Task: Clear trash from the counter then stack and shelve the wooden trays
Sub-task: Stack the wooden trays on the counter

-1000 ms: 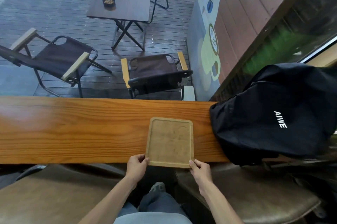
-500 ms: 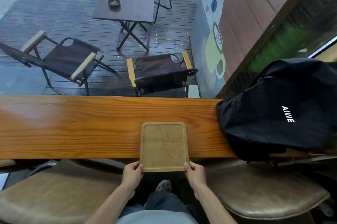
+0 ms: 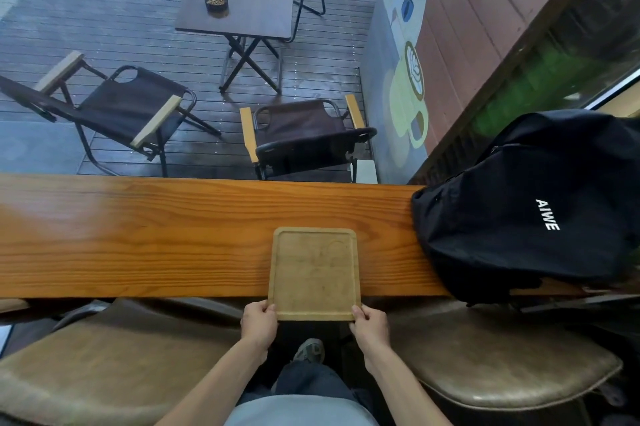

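Note:
A light wooden tray (image 3: 313, 271) with a raised rim lies on the long orange-brown wooden counter (image 3: 138, 238), its near end sticking out over the counter's front edge. My left hand (image 3: 259, 323) grips the tray's near left corner. My right hand (image 3: 370, 323) grips the near right corner. The tray's surface is bare apart from faint ring marks. No trash shows on the counter.
A black backpack (image 3: 530, 207) rests on the counter's right end, close to the tray. Two brown padded stools (image 3: 114, 366) (image 3: 502, 359) stand below on either side of my legs. Beyond the counter, through glass, are a deck, folding chairs and a small table.
Both hands have drawn the tray toward me, so its near end now overhangs the counter's front edge, and it has been squared up from a slight tilt.

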